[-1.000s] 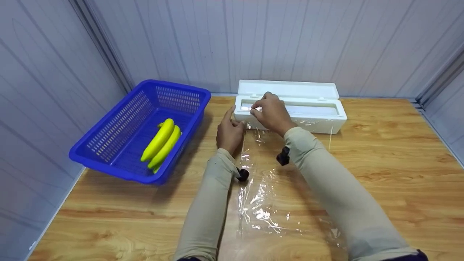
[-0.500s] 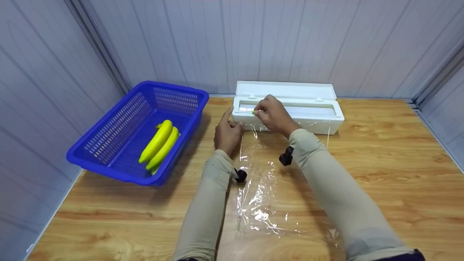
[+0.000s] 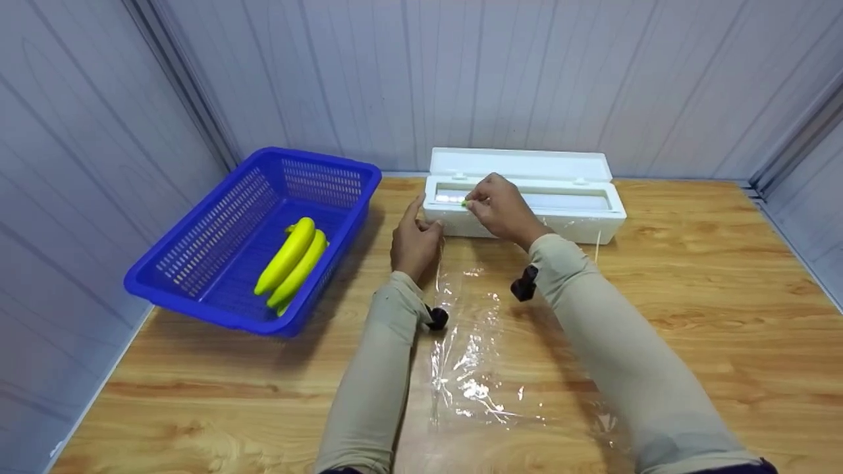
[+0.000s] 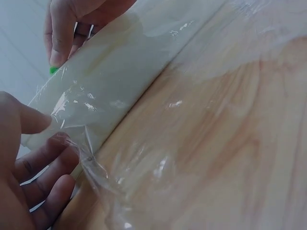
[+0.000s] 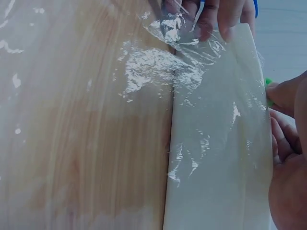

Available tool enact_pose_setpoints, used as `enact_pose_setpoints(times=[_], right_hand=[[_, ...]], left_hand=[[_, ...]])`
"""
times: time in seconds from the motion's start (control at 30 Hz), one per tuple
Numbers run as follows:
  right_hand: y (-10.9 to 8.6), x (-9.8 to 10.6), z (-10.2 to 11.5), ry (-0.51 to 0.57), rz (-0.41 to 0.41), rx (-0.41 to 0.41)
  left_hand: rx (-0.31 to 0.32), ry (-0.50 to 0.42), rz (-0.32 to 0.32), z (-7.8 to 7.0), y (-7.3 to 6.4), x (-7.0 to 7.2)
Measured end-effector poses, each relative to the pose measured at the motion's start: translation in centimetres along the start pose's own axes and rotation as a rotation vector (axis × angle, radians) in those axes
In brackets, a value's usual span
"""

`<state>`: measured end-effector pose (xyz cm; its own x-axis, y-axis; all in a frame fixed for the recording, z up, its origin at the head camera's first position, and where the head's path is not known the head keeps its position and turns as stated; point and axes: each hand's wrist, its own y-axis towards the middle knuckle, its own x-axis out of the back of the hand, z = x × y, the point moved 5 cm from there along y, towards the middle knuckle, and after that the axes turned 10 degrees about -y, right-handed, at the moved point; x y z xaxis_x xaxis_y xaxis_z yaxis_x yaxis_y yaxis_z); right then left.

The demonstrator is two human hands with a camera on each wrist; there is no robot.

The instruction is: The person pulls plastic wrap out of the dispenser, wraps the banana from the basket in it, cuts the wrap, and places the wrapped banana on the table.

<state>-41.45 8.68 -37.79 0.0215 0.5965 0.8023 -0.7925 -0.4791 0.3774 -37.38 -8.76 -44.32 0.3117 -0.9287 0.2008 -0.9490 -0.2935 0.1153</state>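
A white cling film dispenser [image 3: 579, 229] lies with its lid raised at the back of the table. Clear film [image 3: 475, 388] runs over its front wall and across the wood towards me. My right hand [image 3: 502, 209] pinches a small green slide cutter [image 5: 269, 92] at the dispenser's front upper edge, left of its middle. At the left end, my left hand [image 3: 416, 247] grips the dispenser's corner. In the left wrist view its thumb [image 4: 34, 120] lies against the filmed front wall, the other fingers bent near the corner. The roll inside is partly hidden by my right hand.
A blue plastic basket [image 3: 197, 311] stands to the left, with yellow bananas [image 3: 288, 262] inside. Behind the dispenser rises a panelled wall [image 3: 514, 79], and another wall [image 3: 72, 217] borders the table's left side.
My right hand has slid a little to the right along the dispenser's front edge with the green cutter. Film at the front wall looks less creased. The left hand keeps its place.
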Motion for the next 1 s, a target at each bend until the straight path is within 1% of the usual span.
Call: enact_pose_setpoints(times=[0.1, 0.17, 0.27, 0.33, 0.47, 0.53, 0.7, 0.9, 1.0], right_hand=[[-0.3, 0.5, 0.0, -0.03, -0.025, 0.012], [-0.6, 0.8, 0.1, -0.055, -0.04, 0.03], [-1.0, 1.4, 0.2, -0.087, -0.047, 0.048], [-1.3, 1.8, 0.0, -0.087, -0.052, 0.037], [-2.0, 2.9, -0.8, -0.089, -0.063, -0.003], [-2.5, 3.5, -1.1, -0.091, -0.062, -0.009], [-3.7, 4.4, -1.8, -0.099, -0.093, -0.007], [-4.8, 5.4, -2.5, -0.09, -0.171, 0.009], [-5.4, 5.9, -2.8, -0.08, -0.192, 0.02]], left_hand=[[-0.011, -0.06, 0.023, 0.0, 0.1, 0.0], [-0.023, -0.124, 0.047, 0.0, 0.3, 0.1], [-0.022, -0.225, 0.082, 0.3, 0.6, 0.2], [-0.007, -0.275, 0.101, 0.5, 0.7, 0.3], [0.026, -0.337, 0.134, 0.8, 0.8, 0.3], [0.034, -0.374, 0.148, 0.9, 0.8, 0.3], [0.058, -0.465, 0.151, 1.0, 0.7, 0.3], [0.066, -0.497, 0.13, 0.9, 0.5, 0.0], [0.058, -0.511, 0.113, 0.8, 0.5, -0.2]])
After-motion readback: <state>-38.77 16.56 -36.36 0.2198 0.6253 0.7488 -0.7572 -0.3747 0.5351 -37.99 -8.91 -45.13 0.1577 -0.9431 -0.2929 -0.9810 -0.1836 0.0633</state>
